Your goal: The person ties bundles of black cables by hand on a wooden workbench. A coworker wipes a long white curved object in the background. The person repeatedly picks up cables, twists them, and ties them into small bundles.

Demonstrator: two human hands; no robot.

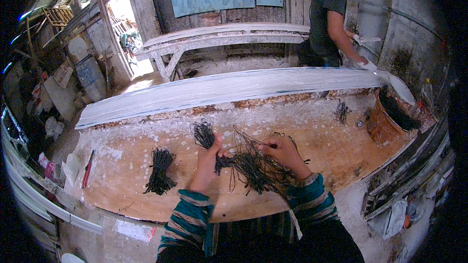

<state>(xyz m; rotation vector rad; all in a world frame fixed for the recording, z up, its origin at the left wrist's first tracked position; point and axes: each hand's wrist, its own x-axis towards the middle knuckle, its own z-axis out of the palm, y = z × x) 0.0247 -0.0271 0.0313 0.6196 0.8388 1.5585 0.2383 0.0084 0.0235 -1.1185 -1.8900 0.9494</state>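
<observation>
My left hand (208, 159) is closed around a bundle of thin black cord loops (203, 133), whose looped ends stick out above the fist. To its right, my right hand (285, 154) has its thumb and fingertips pinched on thin strands drawn up from a loose, tangled pile of black cord loops (256, 174). That pile lies on the wooden tabletop (126, 159), under and between my hands. Left of my left hand rests a separate bundle of black cord loops (160, 171), gathered narrow at its middle.
Beyond the tabletop runs a long white-coated panel (229, 87). A brown bucket (382, 127) full of black cords stands at the right, near a small cord clump (342, 112). A red-and-black slim tool (87, 169) lies far left. Another person (329, 19) works with white material at the back right.
</observation>
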